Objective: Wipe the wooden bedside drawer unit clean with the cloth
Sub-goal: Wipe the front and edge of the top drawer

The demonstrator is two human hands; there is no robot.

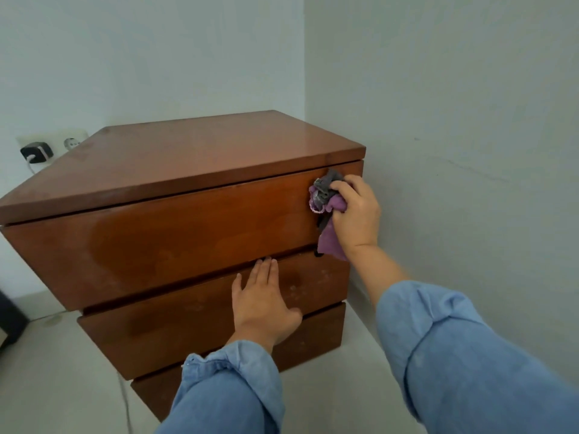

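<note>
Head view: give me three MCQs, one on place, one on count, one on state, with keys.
1. Where is the cloth pressed?
A. top drawer's right end
B. unit top
C. floor

2. How many drawer fronts show on the unit?
A. one
B. three
C. five

3. What is the left hand doing?
A. gripping the cloth
B. lying flat and open on the middle drawer
C. pulling a plug

Key: 1 A, the right hand holds it bunched there; 2 B, three stacked fronts; 3 B, its fingers are spread on the wood.
</note>
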